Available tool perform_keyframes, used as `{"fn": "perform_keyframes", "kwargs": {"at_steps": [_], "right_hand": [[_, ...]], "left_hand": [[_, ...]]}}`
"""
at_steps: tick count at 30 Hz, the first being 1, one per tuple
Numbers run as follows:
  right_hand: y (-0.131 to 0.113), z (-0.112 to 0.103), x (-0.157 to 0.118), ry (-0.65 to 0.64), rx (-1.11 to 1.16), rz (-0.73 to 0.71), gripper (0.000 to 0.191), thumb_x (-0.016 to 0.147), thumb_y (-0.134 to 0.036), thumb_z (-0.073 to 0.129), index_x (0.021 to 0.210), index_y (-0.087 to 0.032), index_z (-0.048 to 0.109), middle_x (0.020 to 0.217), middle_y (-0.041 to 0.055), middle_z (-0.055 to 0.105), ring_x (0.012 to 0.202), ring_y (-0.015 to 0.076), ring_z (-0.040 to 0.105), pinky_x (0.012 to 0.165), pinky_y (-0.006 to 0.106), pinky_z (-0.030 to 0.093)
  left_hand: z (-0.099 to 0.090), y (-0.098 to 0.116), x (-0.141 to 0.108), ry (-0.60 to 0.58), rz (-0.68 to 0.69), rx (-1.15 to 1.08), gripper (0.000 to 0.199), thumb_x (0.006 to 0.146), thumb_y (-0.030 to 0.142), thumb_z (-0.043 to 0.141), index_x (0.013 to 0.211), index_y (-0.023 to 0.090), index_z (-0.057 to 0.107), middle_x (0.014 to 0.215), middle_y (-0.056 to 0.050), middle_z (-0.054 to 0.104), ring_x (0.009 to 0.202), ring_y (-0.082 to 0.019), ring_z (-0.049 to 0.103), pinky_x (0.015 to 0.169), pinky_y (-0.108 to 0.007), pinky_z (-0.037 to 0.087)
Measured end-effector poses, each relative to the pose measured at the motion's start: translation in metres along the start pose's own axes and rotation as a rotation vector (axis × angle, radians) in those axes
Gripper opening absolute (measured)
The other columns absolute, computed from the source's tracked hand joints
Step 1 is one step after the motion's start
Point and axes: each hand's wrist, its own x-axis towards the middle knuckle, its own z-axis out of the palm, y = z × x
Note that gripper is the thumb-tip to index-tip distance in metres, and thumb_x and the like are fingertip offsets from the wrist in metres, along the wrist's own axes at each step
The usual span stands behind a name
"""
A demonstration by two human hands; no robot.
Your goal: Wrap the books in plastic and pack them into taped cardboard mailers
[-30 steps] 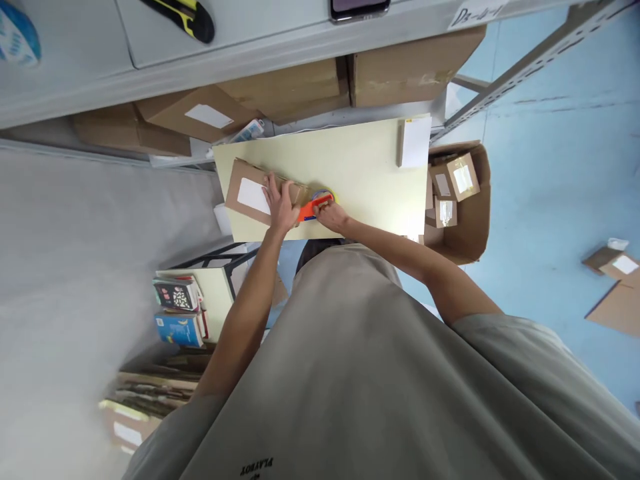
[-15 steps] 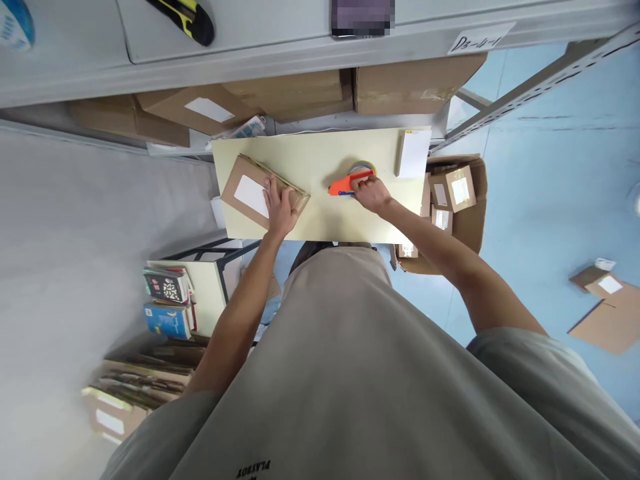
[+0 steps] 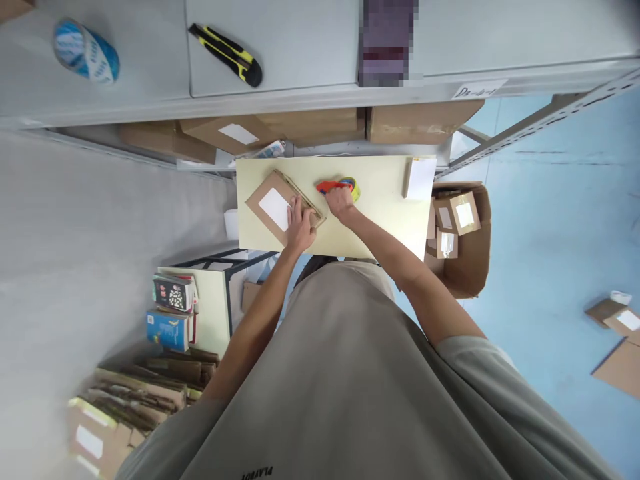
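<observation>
A flat cardboard box (image 3: pixel 264 197) with a white label lies at an angle on the pale tabletop (image 3: pixel 377 223). My left hand (image 3: pixel 301 228) rests on its near right part, fingers spread over the cardboard and the label's edge. Just right of the box, my right hand (image 3: pixel 341 202) is closed on an orange tape dispenser (image 3: pixel 327 186) with a yellowish roll. The dispenser's front points left, near the box's taped edge but apart from it. My fingers hide much of its handle.
A white box (image 3: pixel 421 179) lies at the tabletop's right end. Beside the table stands a large carton (image 3: pixel 475 263) holding small parcels. Above is a grey shelf (image 3: pixel 300 47) with a utility knife (image 3: pixel 227 53) and a blue tape roll (image 3: pixel 86 52). Books (image 3: pixel 169 329) and flattened cardboard (image 3: pixel 135 393) are lower left.
The tape dispenser has moved left in my right hand, closer to the box. My left hand stays on the box. The view has shifted, showing more of the upper shelf.
</observation>
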Motion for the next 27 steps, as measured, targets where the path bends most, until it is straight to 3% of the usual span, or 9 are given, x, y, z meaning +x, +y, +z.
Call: {"fn": "perform_keyframes", "kwargs": {"at_steps": [3,6,9,11,14,18,22,24,27], "right_hand": [[0.0,-0.012,-0.008,0.016,-0.003,0.159,0.039,0.106,-0.017,0.045,0.123,-0.004,0.078,0.124,0.0311,0.077,0.117,0.0365,0.077,0.095,0.047,0.057],[-0.002,-0.023,-0.036,0.089,0.078,0.283,0.047,0.111,-0.033,0.044,0.133,0.0,0.068,0.125,0.0328,0.076,0.114,0.035,0.078,0.093,0.041,0.058],[-0.013,-0.04,-0.068,0.149,0.188,0.413,0.056,0.112,-0.045,0.041,0.14,0.0,0.058,0.119,0.0297,0.078,0.11,0.0369,0.078,0.09,0.042,0.059],[-0.025,-0.059,-0.084,0.217,0.253,0.436,0.053,0.112,-0.046,0.04,0.14,-0.005,0.056,0.117,0.0268,0.078,0.105,0.0371,0.078,0.085,0.042,0.059],[-0.044,-0.103,-0.091,0.414,0.273,0.342,0.047,0.11,-0.042,0.04,0.139,-0.007,0.052,0.117,0.0241,0.077,0.102,0.0371,0.076,0.088,0.044,0.059],[-0.056,-0.178,-0.073,0.686,0.114,0.21,0.046,0.11,-0.033,0.033,0.141,-0.003,0.049,0.128,0.0286,0.07,0.115,0.0409,0.071,0.103,0.051,0.054],[-0.051,-0.239,-0.031,0.831,-0.001,0.254,0.047,0.109,-0.02,0.028,0.148,-0.002,0.047,0.128,0.0296,0.07,0.118,0.0421,0.069,0.111,0.057,0.047],[-0.047,-0.256,-0.008,0.838,-0.029,0.311,0.048,0.107,-0.012,0.028,0.147,0.001,0.05,0.126,0.0294,0.071,0.118,0.0398,0.07,0.113,0.057,0.045],[-0.042,-0.267,0.017,0.8,-0.072,0.361,0.052,0.103,-0.004,0.028,0.149,0.005,0.052,0.129,0.0305,0.071,0.124,0.038,0.069,0.118,0.057,0.042]], "left_hand": [[-0.003,0.001,0.0,0.02,-0.002,-0.025,0.046,0.084,0.02,0.074,0.128,0.019,0.06,0.182,-0.02,0.016,0.171,-0.039,0.003,0.135,-0.071,0.009],[-0.015,0.011,0.0,0.056,0.012,-0.087,0.059,0.089,0.029,0.072,0.145,0.017,0.055,0.178,-0.023,0.029,0.17,-0.04,0.013,0.134,-0.071,0.021],[-0.037,0.034,-0.004,0.114,0.175,-0.132,0.074,0.094,0.033,0.068,0.162,0.019,0.044,0.169,-0.02,0.047,0.165,-0.037,0.033,0.133,-0.059,0.035],[-0.055,0.054,-0.005,0.165,0.283,-0.129,0.082,0.093,0.036,0.071,0.168,0.026,0.039,0.164,-0.017,0.052,0.157,-0.037,0.047,0.13,-0.055,0.043],[-0.087,0.085,0.011,0.325,0.359,-0.135,0.085,0.094,0.037,0.071,0.17,0.029,0.036,0.16,-0.018,0.053,0.152,-0.038,0.052,0.129,-0.055,0.045],[-0.142,0.123,0.062,0.569,0.356,-0.205,0.075,0.102,0.03,0.059,0.172,0.029,0.03,0.163,-0.017,0.048,0.156,-0.034,0.046,0.133,-0.051,0.039],[-0.191,0.145,0.105,0.577,0.429,-0.216,0.074,0.102,0.02,0.053,0.171,0.031,0.03,0.168,-0.011,0.045,0.158,-0.03,0.044,0.133,-0.047,0.04],[-0.2,0.146,0.113,0.561,0.443,-0.216,0.074,0.1,0.017,0.053,0.17,0.028,0.031,0.168,-0.012,0.047,0.158,-0.029,0.045,0.132,-0.046,0.043],[-0.189,0.133,0.109,0.53,0.432,-0.232,0.073,0.1,0.018,0.052,0.17,0.023,0.032,0.169,-0.015,0.046,0.16,-0.029,0.043,0.133,-0.046,0.041]]}}
